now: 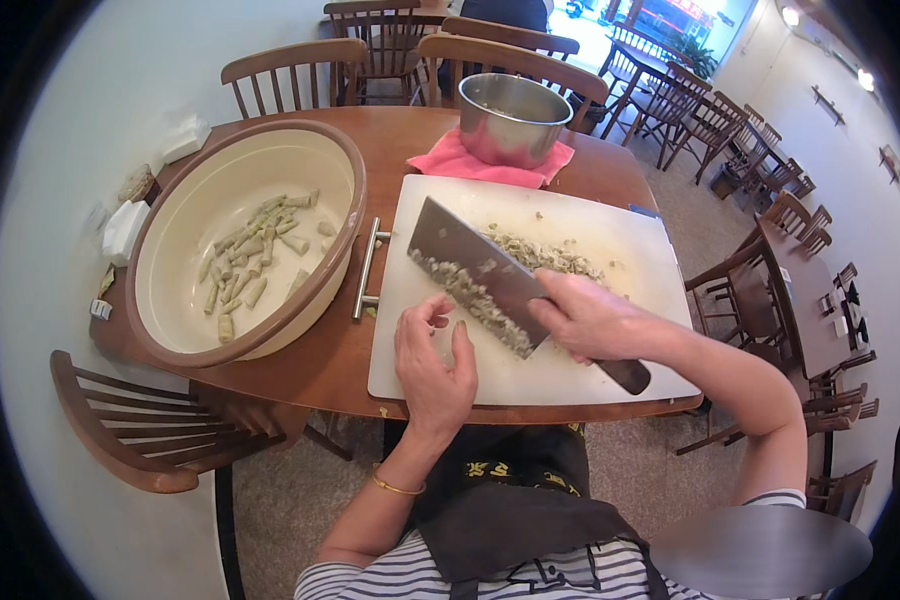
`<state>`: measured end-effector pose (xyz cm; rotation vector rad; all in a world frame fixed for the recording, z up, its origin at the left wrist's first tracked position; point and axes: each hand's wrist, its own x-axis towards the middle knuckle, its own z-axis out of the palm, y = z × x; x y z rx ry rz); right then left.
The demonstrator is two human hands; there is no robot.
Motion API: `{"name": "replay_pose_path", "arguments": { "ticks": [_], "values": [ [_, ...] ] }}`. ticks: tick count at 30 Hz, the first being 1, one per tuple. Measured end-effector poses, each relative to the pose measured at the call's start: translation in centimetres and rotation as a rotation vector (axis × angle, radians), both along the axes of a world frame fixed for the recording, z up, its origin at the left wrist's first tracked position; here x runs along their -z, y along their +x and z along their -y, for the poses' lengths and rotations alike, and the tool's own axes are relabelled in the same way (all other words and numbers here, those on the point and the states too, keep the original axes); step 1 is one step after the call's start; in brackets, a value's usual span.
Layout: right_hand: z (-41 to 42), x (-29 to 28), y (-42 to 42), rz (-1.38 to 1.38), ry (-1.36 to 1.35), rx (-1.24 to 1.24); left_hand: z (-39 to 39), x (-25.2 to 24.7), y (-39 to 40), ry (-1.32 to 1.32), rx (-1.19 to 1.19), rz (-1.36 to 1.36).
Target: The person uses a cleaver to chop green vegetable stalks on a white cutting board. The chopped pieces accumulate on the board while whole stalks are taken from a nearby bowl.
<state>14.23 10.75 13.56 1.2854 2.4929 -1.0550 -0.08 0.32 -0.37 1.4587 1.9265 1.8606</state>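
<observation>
My right hand (589,315) grips a broad cleaver (487,262) near the base of its blade, with the dark handle end sticking out below the palm. The blade lies tilted over a white cutting board (412,375), and chopped pale-green bits (469,289) cling along its face. Behind the blade, a heap of the same chopped vegetable (562,255) rests on the board. My left hand (439,360) is at the board's near left part, thumb and fingers apart and curved, beside the cleaver. I see nothing held in it.
A large cream basin (172,292) with a brown rim holds several uncut vegetable stalks (262,240). A steel pot (514,135) stands on a pink cloth (450,161) behind the board. A metal handle (366,270) projects at the board's left. Wooden chairs (292,71) surround the table (390,135).
</observation>
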Motion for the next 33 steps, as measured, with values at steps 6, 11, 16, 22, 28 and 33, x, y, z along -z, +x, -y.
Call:
{"name": "replay_pose_path", "arguments": {
  "ticks": [6, 11, 16, 22, 28, 33],
  "values": [
    [-1.3, 1.9, 2.5, 0.019, 0.076, 0.102, 0.1, 0.7, -0.3, -0.007, -0.007, -0.014],
    [-3.7, -3.9, 4.3, 0.147, 0.189, 0.011, 0.4, 0.1, -0.3, -0.060, -0.001, -0.084],
    [-4.7, 3.4, 7.6, 0.041, 0.540, -0.163, -0.1, 0.0, 0.0, -0.048, 0.007, -0.116],
    [-6.0, 0.0, 6.6, 0.163, 0.456, -0.224, 0.1, -0.4, -0.2, -0.090, -0.008, -0.153],
    [-6.5, 2.8, 7.9, 0.014, 0.478, -0.182, -0.3, 0.0, -0.4, -0.104, 0.041, -0.134],
    [-8.7, 0.0, 9.8, -0.032, 0.531, -0.162, -2.7, -1.2, -2.7, -0.285, 0.095, -0.205]
  ]
}}
